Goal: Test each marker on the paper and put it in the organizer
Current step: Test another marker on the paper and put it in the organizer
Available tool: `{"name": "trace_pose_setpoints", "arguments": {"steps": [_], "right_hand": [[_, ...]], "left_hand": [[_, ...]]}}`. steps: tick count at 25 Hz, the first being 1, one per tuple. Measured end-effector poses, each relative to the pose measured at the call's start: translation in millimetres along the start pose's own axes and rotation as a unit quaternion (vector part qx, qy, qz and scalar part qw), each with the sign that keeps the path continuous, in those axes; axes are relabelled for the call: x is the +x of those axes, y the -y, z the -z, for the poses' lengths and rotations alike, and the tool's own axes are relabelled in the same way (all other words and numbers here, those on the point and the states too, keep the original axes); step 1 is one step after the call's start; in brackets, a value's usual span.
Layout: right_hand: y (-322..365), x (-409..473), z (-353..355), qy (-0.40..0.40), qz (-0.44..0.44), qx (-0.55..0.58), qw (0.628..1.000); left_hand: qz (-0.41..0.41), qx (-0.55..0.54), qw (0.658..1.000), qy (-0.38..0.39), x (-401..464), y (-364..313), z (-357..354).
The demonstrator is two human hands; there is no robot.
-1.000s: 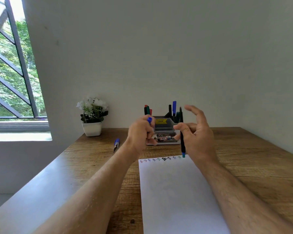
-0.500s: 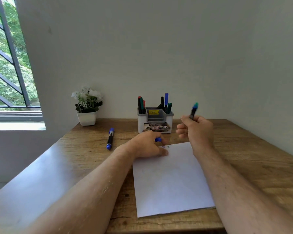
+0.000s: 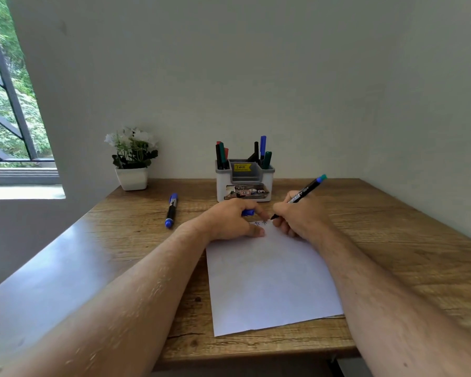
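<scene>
My right hand (image 3: 301, 219) has its grip clamped on a black marker (image 3: 301, 195), fingers curled round the barrel near the tip; the tip points down and left onto the far edge of the paper (image 3: 269, 278), and the teal-blue tail end slants up to the right. My left hand (image 3: 233, 220) rests on the far left corner of the same sheet, holding it flat, with a blue cap (image 3: 248, 212) held in its curled fingers — only a short piece of the cap shows. A few small ink marks (image 3: 261, 223) sit on the paper between my two hands, too small to read. The sheet lies on the wooden worktop (image 3: 392, 240), its near edge close to the worktop's near edge. Straight beyond my hands, against the wall, stands the white and grey organizer (image 3: 244, 183); several markers (image 3: 263, 148) stand upright in its back compartments, red and green ones at the left, black, blue and green at the right. A yellow sticker is on its middle tier and a printed label on its front. To the left of my left hand, apart from it, a blue marker (image 3: 171, 210) lies capped on the worktop, pointing near to far. Farther left, by the wall, is a white pot of white flowers (image 3: 132, 159), and a barred window (image 3: 6, 104) fills the far left.
</scene>
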State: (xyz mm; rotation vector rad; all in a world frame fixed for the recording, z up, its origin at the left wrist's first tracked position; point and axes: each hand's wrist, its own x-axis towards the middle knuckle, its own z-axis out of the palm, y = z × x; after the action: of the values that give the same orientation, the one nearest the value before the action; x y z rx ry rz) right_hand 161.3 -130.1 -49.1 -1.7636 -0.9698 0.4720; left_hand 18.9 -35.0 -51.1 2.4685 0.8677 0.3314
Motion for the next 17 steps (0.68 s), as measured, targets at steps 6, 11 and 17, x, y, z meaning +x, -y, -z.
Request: {"name": "trace_pose_setpoints", "arguments": {"steps": [6,11,17], "right_hand": [[0.5,1.1,0.6,-0.007,0.062,-0.094,0.994],[-2.3,6.3,-1.3,-0.002,0.056,-0.106,0.993],[-3.4,7.8,-0.8,0.0,0.06,-0.116,0.991]], "left_hand": [[0.002,0.002,1.0,0.002,2.6,1.0,0.7],[0.001,0.001,1.0,0.005,2.1,-0.2,1.5],[0.003,-0.006,1.0,0.009,0.1,-2.5,2.3]]}}
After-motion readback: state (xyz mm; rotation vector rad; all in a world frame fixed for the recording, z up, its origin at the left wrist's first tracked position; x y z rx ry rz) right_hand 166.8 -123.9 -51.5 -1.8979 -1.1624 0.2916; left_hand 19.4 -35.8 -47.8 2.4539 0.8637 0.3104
